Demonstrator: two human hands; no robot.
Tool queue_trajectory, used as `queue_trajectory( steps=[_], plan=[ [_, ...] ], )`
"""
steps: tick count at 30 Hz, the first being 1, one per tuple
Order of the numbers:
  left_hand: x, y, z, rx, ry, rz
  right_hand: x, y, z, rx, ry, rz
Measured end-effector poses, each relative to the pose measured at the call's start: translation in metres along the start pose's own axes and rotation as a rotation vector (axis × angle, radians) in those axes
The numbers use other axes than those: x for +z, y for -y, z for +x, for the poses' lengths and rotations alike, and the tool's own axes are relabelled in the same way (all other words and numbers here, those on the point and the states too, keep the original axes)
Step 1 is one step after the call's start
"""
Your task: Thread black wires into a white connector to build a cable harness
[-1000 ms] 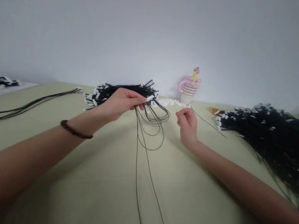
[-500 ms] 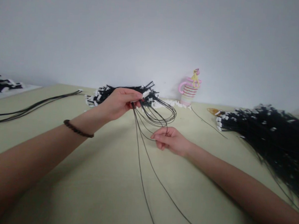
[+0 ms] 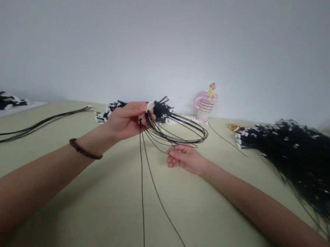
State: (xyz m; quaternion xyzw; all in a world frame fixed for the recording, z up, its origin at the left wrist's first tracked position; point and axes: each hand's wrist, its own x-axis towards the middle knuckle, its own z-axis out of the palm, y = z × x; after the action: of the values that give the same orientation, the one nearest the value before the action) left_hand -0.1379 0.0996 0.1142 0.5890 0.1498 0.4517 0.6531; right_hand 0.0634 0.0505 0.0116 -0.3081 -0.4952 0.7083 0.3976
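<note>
My left hand is raised over the table, thumb and fingers closed on white connectors with thin black wires. Several of these wires bend into a loop reaching out to the right. Two loose wires hang down from the left hand toward the table's near side. Lower and to the right, my right hand has its thumb and forefinger pinched on one thin wire running from the bundle. Its other fingers are curled. My left palm hides part of the bundle.
Behind my left hand lies a pile of black wires with white connectors. A larger wire heap covers the right side. A striped tumbler with a pink handle stands by the wall. Several wires lie at left, with another pile beyond.
My left hand has moved slightly left and tilted, showing the white connector more fully. The wire loop now extends farther right. My right hand stays nearly in place, still pinching a wire.
</note>
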Motion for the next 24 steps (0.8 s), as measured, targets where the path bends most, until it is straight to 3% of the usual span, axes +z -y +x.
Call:
queue_trajectory(
  steps=[3,6,9,12,14,17,19,21,24],
  plan=[
    [-0.005,0.000,-0.003,-0.054,0.144,0.172,-0.003,0.003,0.003,-0.029,-0.056,0.101],
    [-0.005,0.001,-0.003,-0.159,0.363,0.497,-0.013,0.013,0.006,-0.097,-0.167,0.202],
    [0.001,0.008,-0.002,-0.211,0.557,0.801,-0.028,0.024,0.007,-0.126,-0.195,0.252],
    [0.007,0.028,-0.002,-0.206,0.600,0.896,-0.035,0.029,0.006,-0.191,-0.216,0.078],
    [0.008,0.046,-0.001,-0.196,0.500,0.870,-0.033,0.029,0.005,-0.318,-0.297,-0.230],
    [0.002,0.072,-0.001,-0.202,0.242,0.801,-0.018,0.027,0.001,-0.609,-0.513,-0.750],
    [-0.003,0.084,-0.001,-0.249,0.054,0.747,-0.004,0.025,-0.002,-0.759,-0.603,-0.964],
    [-0.007,0.092,0.000,-0.296,-0.090,0.682,0.010,0.020,-0.006,-0.758,-0.547,-1.087],
    [-0.011,0.095,0.003,-0.343,-0.214,0.590,0.024,0.006,-0.009,-0.510,-0.338,-1.159]
  ],
)
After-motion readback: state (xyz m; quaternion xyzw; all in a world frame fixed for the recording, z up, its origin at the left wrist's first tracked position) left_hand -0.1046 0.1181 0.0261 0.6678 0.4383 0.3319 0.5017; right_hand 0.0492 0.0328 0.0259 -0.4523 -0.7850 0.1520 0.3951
